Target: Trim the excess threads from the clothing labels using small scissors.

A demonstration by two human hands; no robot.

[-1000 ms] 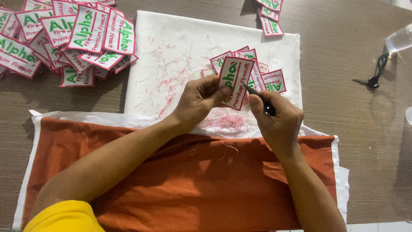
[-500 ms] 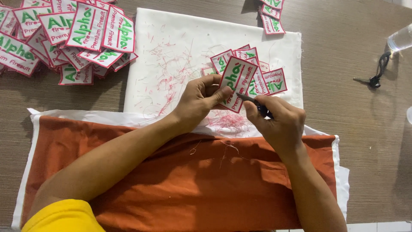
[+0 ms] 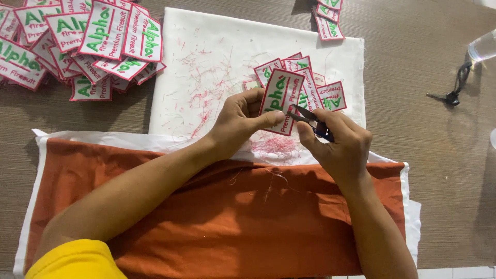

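Note:
My left hand (image 3: pixel 238 122) pinches a white embroidered patch (image 3: pixel 279 98) with a red border and green lettering, held upright over a white cloth (image 3: pixel 206 62). My right hand (image 3: pixel 336 144) grips small thread snips (image 3: pixel 306 115), whose blades touch the patch's right edge. Behind the held patch lies a small pile of similar patches (image 3: pixel 320 93). Red thread trimmings (image 3: pixel 276 147) are scattered on the white cloth below my hands.
A large heap of the same patches (image 3: pixel 77 41) lies at the top left, a few more patches (image 3: pixel 328 20) at the top middle. An orange cloth (image 3: pixel 217 217) spreads under my forearms. Black scissors (image 3: pixel 454 88) and a clear bottle (image 3: pixel 483 46) sit at the right.
The held patch has been turned and shifted slightly left and down. My right hand has brought the snips up against its right edge.

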